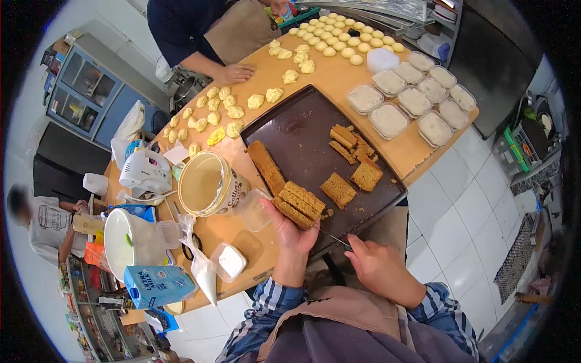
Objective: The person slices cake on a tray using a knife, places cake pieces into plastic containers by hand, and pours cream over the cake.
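My left hand (293, 237) is closed round a stack of brown cake slices (299, 203) at the near left edge of a dark baking tray (290, 127). A clear plastic container (255, 210) stands just left of those slices. My right hand (374, 266) grips a knife (334, 238), whose blade points left toward the held slices. A long cake strip (265, 166) lies along the tray's left side. Cut cake pieces (339, 190) and thin offcuts (344, 144) lie on its right half, with crumbs around.
Filled lidded containers (415, 100) stand at the right. Dough balls (345, 37) and dough lumps (236, 112) cover the far side, near a co-worker's hand (235, 73). A tub (209, 184), piping bag (204, 272) and milk carton (160, 285) stand left. Another person (51, 221) is at far left.
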Demonstrator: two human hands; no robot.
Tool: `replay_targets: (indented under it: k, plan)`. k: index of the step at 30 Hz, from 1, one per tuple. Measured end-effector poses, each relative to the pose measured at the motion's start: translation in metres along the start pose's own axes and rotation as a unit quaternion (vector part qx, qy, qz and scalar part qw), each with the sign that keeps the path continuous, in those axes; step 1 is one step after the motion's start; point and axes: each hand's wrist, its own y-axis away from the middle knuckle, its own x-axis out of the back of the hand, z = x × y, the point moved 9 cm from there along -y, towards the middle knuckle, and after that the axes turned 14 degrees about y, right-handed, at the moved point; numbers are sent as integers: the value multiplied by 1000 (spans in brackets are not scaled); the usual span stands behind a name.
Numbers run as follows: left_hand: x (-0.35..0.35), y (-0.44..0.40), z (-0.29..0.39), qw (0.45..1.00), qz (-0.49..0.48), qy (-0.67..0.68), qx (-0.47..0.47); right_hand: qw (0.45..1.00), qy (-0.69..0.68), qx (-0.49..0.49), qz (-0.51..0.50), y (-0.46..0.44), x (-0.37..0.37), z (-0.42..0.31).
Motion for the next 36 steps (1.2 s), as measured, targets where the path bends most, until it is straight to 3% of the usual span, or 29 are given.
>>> replay_targets:
  k: [7,17,31,36]
  plan:
    - [-4,5,-6,999,-5,30,34,1000,3,11,8,-4,-3,-2]
    - [-7,6,-4,1000,6,-15,4,999,-32,-11,-9,2,2,3]
    - [-10,9,1,994,40,-105,-9,982,-179,-38,55,17,26,20]
    - [-23,14,-2,995,-8,-96,38,973,-223,-50,40,15,18,28]
